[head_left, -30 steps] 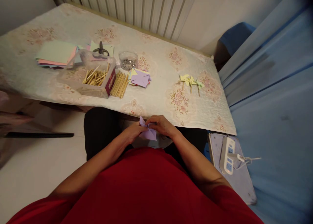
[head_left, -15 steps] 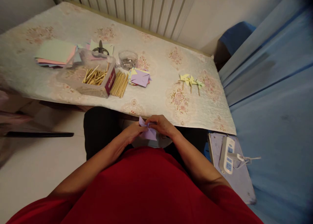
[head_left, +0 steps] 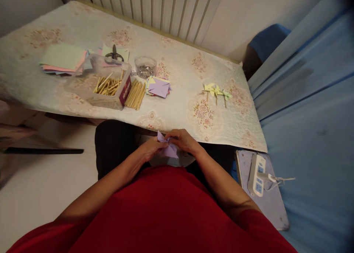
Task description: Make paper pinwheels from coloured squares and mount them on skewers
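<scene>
A purple paper pinwheel (head_left: 170,151), its corners folded inward, is held over my lap just off the table's front edge. My left hand (head_left: 153,148) pinches it from the left, thumb near its centre. From the right, the fingers of my right hand (head_left: 181,139) are closed on its middle. Whether a pin is between those fingers is hidden. Beyond my hands lies a stack of cut paper squares (head_left: 159,87), a purple one on top. Beside it is a row of wooden sticks (head_left: 135,94).
A clear plastic box (head_left: 106,102) holds more sticks. Behind are scissors (head_left: 114,55), coloured paper sheets (head_left: 63,57) and a bowl of small metal pins (head_left: 145,68). Finished pinwheels (head_left: 216,90) lie on the table's right. A power strip (head_left: 257,175) sits at lower right by a blue curtain (head_left: 312,135).
Almost nothing differs. Both hands keep their grip on the purple pinwheel, with only a very slight shift of the fingers and paper.
</scene>
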Available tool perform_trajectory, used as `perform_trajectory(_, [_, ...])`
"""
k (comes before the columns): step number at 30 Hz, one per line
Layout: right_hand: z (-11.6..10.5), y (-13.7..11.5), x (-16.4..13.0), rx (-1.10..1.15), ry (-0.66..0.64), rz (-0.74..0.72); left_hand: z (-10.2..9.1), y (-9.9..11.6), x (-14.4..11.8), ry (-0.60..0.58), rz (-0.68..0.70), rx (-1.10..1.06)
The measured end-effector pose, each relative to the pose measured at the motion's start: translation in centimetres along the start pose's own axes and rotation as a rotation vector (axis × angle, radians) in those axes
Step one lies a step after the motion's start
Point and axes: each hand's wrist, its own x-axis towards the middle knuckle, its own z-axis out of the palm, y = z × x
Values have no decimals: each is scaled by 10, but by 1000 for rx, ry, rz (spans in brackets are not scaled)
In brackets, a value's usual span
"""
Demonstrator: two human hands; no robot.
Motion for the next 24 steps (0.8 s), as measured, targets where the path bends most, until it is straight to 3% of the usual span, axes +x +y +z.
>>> perform_trajectory(24, [-3, -3, -3, 173, -15, 63, -3, -3, 0, -100, -20, -135])
